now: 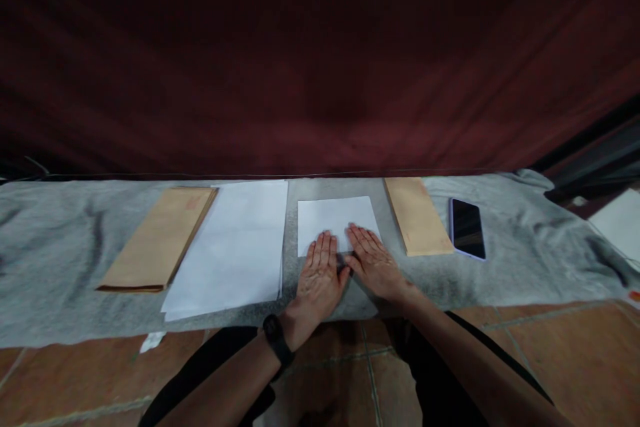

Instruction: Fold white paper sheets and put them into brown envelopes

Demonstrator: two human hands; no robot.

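Note:
A white sheet of paper (333,215), about half the size of the sheets beside it and seemingly folded, lies flat in front of me. My left hand (320,275) rests on its near edge, fingers stretched out and palm down; a black band is on that wrist. Beside it, my right hand (374,261) lies flat on the paper's near right part, fingers extended. The two thumbs nearly meet just below the edge. Neither hand grips anything. Left of the hands is a stack of larger white paper sheets (235,247).
A pile of brown envelopes (160,237) lies at the far left, another brown envelope stack (417,217) right of the hands. Beyond that is a phone (467,228) in a purple case. All rest on a grey cloth (520,247) over tiled floor (575,340). A dark red curtain (320,80) hangs behind.

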